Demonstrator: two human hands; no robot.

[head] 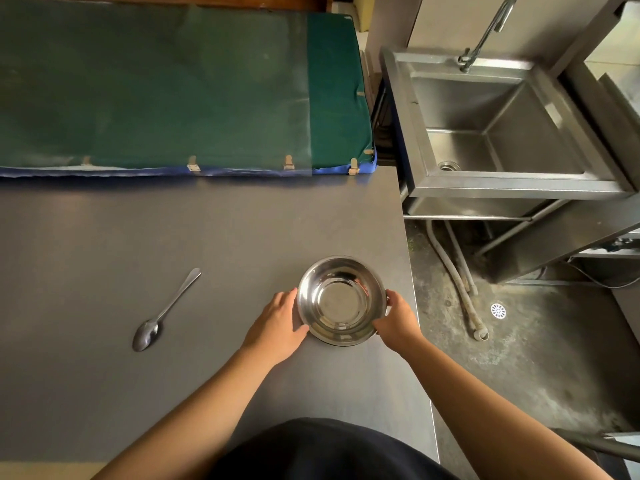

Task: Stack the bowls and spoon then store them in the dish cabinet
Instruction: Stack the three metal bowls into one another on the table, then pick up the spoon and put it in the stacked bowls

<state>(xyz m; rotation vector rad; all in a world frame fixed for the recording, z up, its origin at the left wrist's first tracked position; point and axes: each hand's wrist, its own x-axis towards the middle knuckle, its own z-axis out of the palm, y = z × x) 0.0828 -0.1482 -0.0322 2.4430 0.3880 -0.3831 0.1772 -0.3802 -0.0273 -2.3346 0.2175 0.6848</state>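
A shiny steel bowl point(341, 299) sits on the grey table point(242, 230) near its right edge; a second rim shows under it at the front, so it looks like a stack of two bowls. My left hand point(280, 323) holds the bowl's left side and my right hand point(398, 317) holds its right side. A steel spoon point(162, 313) lies alone on the table to the left, bowl end towards me, well apart from both hands.
A green padded mat point(173, 88) covers the far part of the table. A steel sink point(502, 126) with a tap point(485, 32) stands to the right, across a gap. Hoses point(460, 282) and a floor drain point(498, 310) lie on the concrete floor below it.
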